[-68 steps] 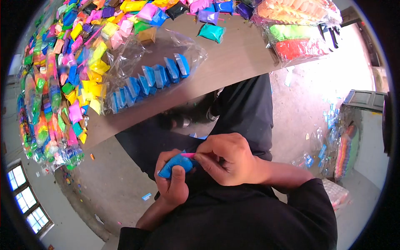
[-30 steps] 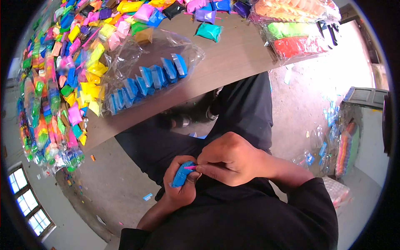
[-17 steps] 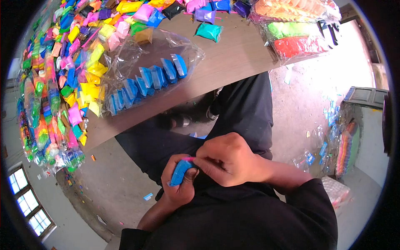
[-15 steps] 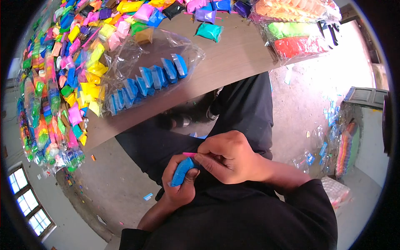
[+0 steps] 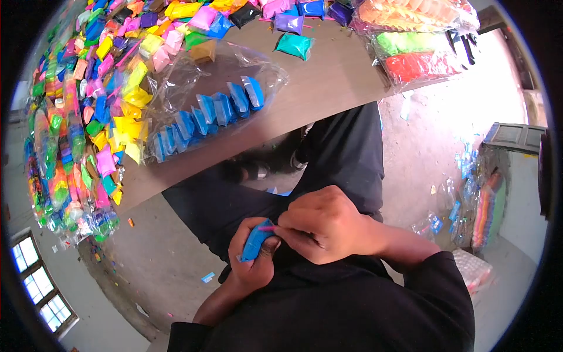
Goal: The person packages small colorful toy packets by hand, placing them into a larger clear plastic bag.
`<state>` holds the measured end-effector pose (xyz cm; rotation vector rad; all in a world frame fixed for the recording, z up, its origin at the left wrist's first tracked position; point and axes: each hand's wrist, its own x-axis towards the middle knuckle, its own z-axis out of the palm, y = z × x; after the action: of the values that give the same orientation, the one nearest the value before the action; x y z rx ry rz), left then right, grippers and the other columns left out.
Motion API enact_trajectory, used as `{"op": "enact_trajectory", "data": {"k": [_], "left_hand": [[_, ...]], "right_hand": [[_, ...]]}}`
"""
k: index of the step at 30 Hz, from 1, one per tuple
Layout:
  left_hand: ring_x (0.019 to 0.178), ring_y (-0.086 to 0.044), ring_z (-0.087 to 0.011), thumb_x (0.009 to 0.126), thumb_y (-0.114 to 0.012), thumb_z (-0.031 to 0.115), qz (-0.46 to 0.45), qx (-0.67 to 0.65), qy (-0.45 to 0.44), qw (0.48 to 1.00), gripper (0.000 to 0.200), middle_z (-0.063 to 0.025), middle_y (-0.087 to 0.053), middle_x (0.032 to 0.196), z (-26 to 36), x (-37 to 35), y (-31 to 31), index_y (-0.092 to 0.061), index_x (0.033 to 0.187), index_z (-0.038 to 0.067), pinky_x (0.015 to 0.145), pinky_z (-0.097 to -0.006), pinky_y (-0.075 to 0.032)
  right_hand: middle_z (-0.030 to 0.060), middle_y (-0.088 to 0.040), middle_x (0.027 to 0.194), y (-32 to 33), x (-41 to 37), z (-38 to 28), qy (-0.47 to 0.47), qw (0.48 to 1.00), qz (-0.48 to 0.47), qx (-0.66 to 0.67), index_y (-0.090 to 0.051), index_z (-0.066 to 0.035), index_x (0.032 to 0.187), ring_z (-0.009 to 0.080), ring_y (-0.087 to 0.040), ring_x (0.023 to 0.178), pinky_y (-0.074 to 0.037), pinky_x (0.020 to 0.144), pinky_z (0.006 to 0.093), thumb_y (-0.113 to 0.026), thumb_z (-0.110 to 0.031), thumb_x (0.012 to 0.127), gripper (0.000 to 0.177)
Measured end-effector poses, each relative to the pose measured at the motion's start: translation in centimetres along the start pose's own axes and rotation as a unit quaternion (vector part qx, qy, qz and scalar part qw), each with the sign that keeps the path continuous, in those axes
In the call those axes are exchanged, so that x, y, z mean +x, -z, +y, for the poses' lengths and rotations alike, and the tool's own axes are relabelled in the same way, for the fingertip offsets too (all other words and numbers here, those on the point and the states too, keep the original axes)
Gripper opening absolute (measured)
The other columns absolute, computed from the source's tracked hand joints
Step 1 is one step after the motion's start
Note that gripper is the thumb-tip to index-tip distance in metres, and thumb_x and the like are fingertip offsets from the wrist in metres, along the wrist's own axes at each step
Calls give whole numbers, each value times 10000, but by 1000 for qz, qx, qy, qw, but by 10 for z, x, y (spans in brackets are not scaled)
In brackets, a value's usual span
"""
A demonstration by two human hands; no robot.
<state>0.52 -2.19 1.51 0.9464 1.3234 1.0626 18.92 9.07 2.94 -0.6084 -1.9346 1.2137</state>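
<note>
My left hand (image 5: 253, 271) is closed around a small blue packet (image 5: 254, 243) in a clear wrapper, held above my lap. My right hand (image 5: 328, 226) pinches a thin pink strip (image 5: 267, 228) whose free end lies across the top of that packet. I cannot make out exactly what the strip is. On the table, a clear plastic bag (image 5: 267, 66) lies spread out, with a row of several similar blue packets (image 5: 205, 110) on it or in it, near the front edge.
A large heap of colourful wrapped packets (image 5: 99, 76) covers the table's left side. A teal packet (image 5: 294, 46) lies alone near the back. Bagged orange, green and red packs (image 5: 419, 44) sit at the right. Plastic scraps (image 5: 460, 199) litter the floor.
The pink strip has shifted from beyond the packet's upper end down across its top, and my right hand has moved slightly with it. My left hand stays nearly still.
</note>
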Motion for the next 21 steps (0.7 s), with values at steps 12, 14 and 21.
{"op": "enact_trajectory", "data": {"k": [12,14,21], "left_hand": [[820,-601,-84,996,-700,215,3,-34,-4,999,294,-27,-629,895,-3,1,0,-588,1135,-19,727,-236,-489],[818,-608,-95,993,-704,225,1,-1,-20,1000,301,-36,-636,896,-11,1,6,-593,1131,-19,726,-246,-493],[813,-643,-161,979,-722,256,20,79,-34,996,323,-97,-673,919,-5,-1,2,-608,1121,-11,741,-286,-500]], "right_hand": [[93,-551,599,6,3,-2,0,1000,5,-7,-665,-33,779,285,-583,517,-437,475,390,-759,8,780,103],[92,-551,597,2,3,2,-6,1000,15,-1,-665,-29,781,282,-578,510,-434,472,384,-757,10,780,100],[90,-553,591,0,0,-1,-16,999,14,37,-672,-21,769,270,-571,494,-423,462,365,-749,9,789,85]]}}
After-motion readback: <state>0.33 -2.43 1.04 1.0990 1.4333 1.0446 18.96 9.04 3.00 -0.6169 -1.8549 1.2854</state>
